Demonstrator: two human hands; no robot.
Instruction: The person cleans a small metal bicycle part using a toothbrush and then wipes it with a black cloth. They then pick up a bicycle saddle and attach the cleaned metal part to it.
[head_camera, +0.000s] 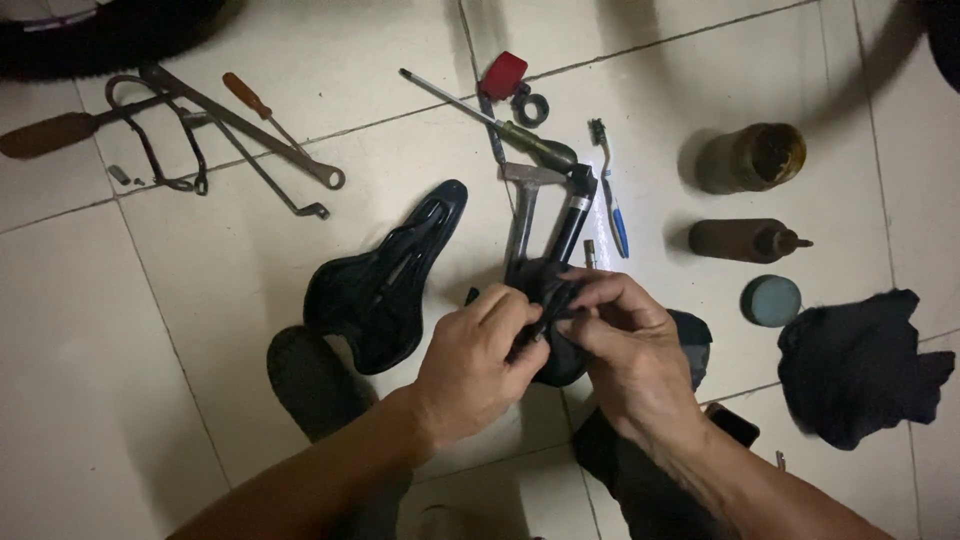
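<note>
My left hand (478, 360) and my right hand (622, 335) meet at the middle of the view, both pinching a black rubber piece (556, 300) that looks like a folded inner tube. Its lower part bulges out below my fingers. A black bicycle saddle (385, 280) lies upside down on the tiled floor just left of my left hand. Right behind the rubber piece lie a hammer (522, 205) and a black tube-shaped tool (573, 215).
Spread over the tiles: a screwdriver (490, 118), a toothbrush (608, 185), a red part (503, 75), a black ring (530, 105), long wrenches (245, 135), a grimy jar (750, 157), a brown bottle lying down (745, 240), a round tin (771, 300), a dark rag (860, 365). A tyre (100, 35) at top left.
</note>
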